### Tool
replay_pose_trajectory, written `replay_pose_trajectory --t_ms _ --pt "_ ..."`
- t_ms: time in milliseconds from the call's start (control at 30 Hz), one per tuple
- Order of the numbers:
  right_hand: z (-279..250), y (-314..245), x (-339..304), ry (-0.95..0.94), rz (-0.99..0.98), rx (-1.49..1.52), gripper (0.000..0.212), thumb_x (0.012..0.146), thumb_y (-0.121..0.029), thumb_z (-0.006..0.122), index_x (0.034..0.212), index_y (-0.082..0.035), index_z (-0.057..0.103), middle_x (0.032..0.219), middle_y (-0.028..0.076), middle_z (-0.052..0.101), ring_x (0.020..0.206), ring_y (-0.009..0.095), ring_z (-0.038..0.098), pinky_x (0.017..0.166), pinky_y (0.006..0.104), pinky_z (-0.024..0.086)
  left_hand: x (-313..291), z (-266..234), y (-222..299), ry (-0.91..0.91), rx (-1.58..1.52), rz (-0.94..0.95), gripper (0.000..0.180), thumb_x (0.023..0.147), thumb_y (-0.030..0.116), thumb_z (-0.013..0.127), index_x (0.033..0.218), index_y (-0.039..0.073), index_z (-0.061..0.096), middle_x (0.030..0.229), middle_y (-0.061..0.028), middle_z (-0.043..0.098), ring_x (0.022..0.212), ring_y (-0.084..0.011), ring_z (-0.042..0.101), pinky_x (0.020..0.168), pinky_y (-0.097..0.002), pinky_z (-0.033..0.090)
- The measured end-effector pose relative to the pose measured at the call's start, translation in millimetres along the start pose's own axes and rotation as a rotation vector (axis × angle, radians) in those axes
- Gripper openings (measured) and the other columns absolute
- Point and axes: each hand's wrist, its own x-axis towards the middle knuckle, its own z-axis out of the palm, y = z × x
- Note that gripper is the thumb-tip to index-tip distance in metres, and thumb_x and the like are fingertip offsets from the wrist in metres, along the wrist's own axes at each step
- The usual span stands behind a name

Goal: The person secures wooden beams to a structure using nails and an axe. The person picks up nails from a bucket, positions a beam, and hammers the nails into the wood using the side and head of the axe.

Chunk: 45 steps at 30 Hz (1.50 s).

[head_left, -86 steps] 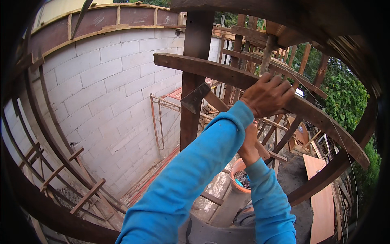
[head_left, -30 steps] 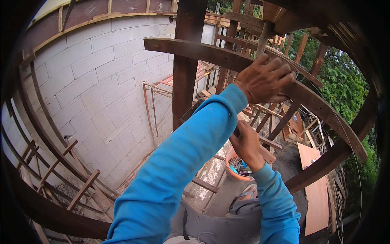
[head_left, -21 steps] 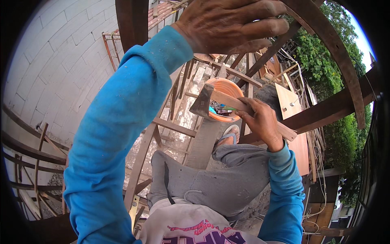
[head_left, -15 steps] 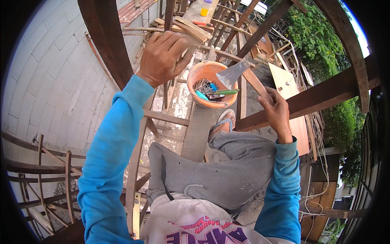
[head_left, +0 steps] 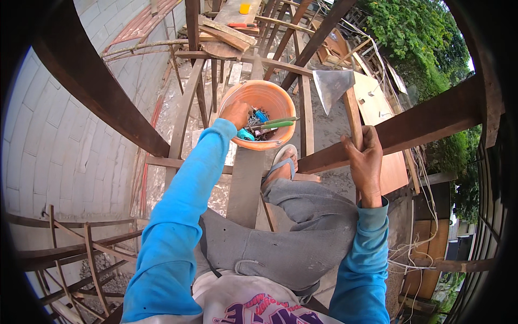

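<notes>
My left hand (head_left: pixel 236 114) reaches over the left rim of an orange bucket (head_left: pixel 278 96), its fingers down among the nails (head_left: pixel 264 117) and out of sight. Green handles (head_left: pixel 279 124) of a tool stick out over the bucket's right rim. A turquoise object (head_left: pixel 245 135) lies at the near side inside. On the right, my right hand (head_left: pixel 366 159) is closed around the wooden handle of a hatchet (head_left: pixel 353 110). The hatchet's wide grey blade (head_left: pixel 333 87) points up, to the right of the bucket and apart from it.
Dark timber beams (head_left: pixel 399 132) cross the space on both sides. A plank (head_left: pixel 244 189) runs below the bucket, beside my sandalled foot (head_left: pixel 281 167). Wood offcuts (head_left: pixel 224 35) and a red-handled tool (head_left: pixel 241 25) lie beyond. A block wall (head_left: pixel 70 124) stands at left.
My left hand has come down from near the wood offcuts into the bucket. My right hand still holds the hatchet, now more upright and further from the bucket. The view has shifted.
</notes>
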Motion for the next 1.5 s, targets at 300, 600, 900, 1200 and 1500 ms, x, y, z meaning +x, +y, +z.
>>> replay_pose_trajectory --t_ms 300,600,900,1200,1500 --pt "-3.5 19.5 5.9 0.015 0.05 0.01 0.026 0.081 -0.009 0.076 0.094 -0.001 0.055 0.077 0.003 0.058 0.073 0.008 0.052 0.064 0.0258 0.046 61.1 76.9 -24.7 0.001 0.269 -0.082 0.016 0.077 0.015 0.068 0.086 0.004 0.075 0.09 -0.0191 0.071 0.088 -0.0332 0.069 0.082 -0.0448 0.054" --pt "0.3 17.4 10.9 -0.031 0.031 0.008 0.028 0.079 -0.011 0.078 0.091 0.0 0.056 0.077 0.005 0.062 0.073 0.009 0.056 0.063 0.027 0.048 89.8 89.6 -20.8 -0.02 0.333 -0.088 0.019 0.081 0.012 0.059 0.089 0.004 0.074 0.096 -0.019 0.071 0.086 -0.0322 0.071 0.077 -0.0424 0.057" --pt "1.9 16.2 12.1 -0.044 0.026 0.017 0.028 0.077 -0.009 0.079 0.09 0.001 0.057 0.076 0.006 0.062 0.071 0.009 0.056 0.06 0.0265 0.047 87.3 81.1 -6.5 -0.009 0.236 -0.11 0.018 0.08 0.013 0.06 0.085 0.004 0.075 0.092 -0.0204 0.071 0.086 -0.0341 0.07 0.078 -0.0444 0.057" --pt "-1.2 23.2 12.5 -0.043 0.011 -0.027 0.028 0.076 -0.008 0.08 0.091 0.002 0.058 0.076 0.009 0.064 0.071 0.012 0.06 0.062 0.029 0.049 88.3 90.4 -16.6 -0.023 0.293 -0.139 0.02 0.084 0.012 0.057 0.091 0.005 0.075 0.095 -0.0187 0.072 0.089 -0.0329 0.071 0.078 -0.044 0.057" --pt "-0.5 30.3 13.6 -0.072 -0.003 -0.089 0.031 0.074 -0.01 0.081 0.092 0.003 0.059 0.079 0.012 0.067 0.072 0.014 0.063 0.063 0.031 0.051 92.8 92.8 -17.5 -0.003 0.355 -0.089 0.019 0.084 0.013 0.058 0.088 0.005 0.075 0.093 -0.0178 0.072 0.086 -0.0321 0.071 0.075 -0.0439 0.058"
